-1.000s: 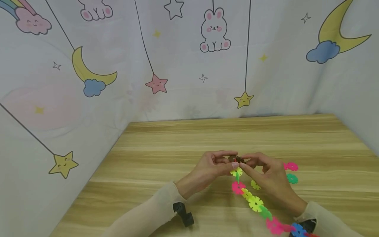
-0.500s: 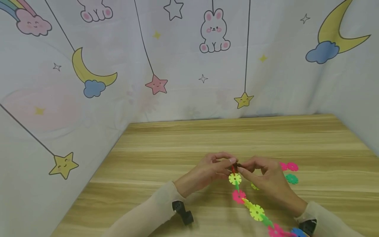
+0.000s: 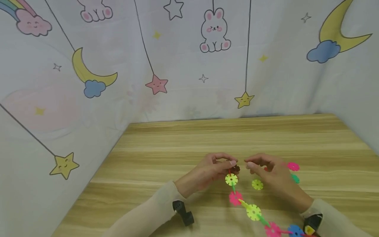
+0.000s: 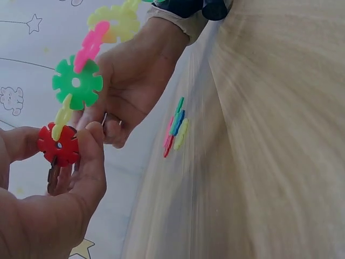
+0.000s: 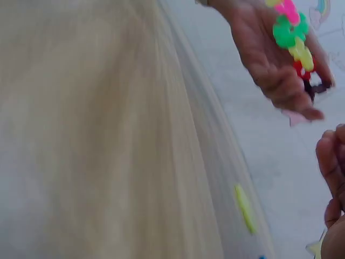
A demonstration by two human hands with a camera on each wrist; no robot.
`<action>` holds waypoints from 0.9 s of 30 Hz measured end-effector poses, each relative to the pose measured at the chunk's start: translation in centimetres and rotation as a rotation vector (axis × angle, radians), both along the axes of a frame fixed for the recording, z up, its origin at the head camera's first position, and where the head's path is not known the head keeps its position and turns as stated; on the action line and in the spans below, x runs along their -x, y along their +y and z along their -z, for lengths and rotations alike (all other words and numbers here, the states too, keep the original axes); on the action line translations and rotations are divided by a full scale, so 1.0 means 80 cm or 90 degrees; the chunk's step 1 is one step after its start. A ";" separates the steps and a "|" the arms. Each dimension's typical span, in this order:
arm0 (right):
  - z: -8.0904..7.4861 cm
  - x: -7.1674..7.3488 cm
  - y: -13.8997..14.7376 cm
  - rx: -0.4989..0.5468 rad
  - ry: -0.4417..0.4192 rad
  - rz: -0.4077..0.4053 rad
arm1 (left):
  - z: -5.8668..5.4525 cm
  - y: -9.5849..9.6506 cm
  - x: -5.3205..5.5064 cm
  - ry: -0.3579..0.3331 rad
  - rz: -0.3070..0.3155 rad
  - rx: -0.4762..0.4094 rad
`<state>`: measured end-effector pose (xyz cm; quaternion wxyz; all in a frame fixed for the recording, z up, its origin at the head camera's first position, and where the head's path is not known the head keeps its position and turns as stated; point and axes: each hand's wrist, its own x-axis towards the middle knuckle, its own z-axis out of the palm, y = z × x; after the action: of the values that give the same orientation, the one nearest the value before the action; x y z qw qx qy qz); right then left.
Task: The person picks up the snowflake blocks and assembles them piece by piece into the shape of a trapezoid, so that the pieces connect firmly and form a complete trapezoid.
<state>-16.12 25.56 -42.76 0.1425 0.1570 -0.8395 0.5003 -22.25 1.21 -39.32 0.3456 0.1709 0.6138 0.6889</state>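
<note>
My left hand (image 3: 208, 169) grips one end of a chain of flower-shaped interlocking discs. In the left wrist view, its thumb and fingers pinch a red disc (image 4: 67, 155), with a brown disc (image 4: 52, 179) slotted into it. From there the chain hangs through a yellow disc (image 3: 228, 181), a pink disc (image 3: 233, 199) and another yellow disc (image 3: 251, 214), down to a blue disc (image 3: 293, 228). My right hand (image 3: 275, 177) is just right of the brown piece, apart from it, with thumb and forefinger bent near each other and nothing visible between them.
Loose discs lie on the wooden table (image 3: 165, 144) around the right hand: a yellow one (image 3: 257, 185), a pink one (image 3: 293, 166) and a partly hidden green one (image 3: 295, 178). A printed white cloth (image 3: 183, 59) hangs behind and beside the table.
The right hand has let go of the brown piece and drawn away to the right. The left hand still holds the chain's end, and the hanging discs have swung slightly left.
</note>
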 end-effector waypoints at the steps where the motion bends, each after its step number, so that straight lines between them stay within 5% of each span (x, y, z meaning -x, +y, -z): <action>1: 0.003 0.001 0.005 -0.010 0.005 0.008 | 0.000 0.000 0.000 0.000 -0.002 -0.003; 9: 0.020 0.001 0.029 -0.082 -0.024 -0.011 | 0.000 -0.002 0.002 -0.015 -0.021 -0.013; 19: 0.018 -0.016 0.031 -0.300 0.022 0.011 | 0.000 0.000 0.002 -0.007 -0.004 -0.013; 27: 0.026 -0.017 0.023 -0.228 0.061 -0.021 | 0.001 0.000 0.001 -0.003 0.001 -0.018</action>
<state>-14.79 27.44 -44.80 0.1441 0.2171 -0.9046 0.3373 -22.36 1.22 -39.39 0.3450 0.1744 0.6031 0.6977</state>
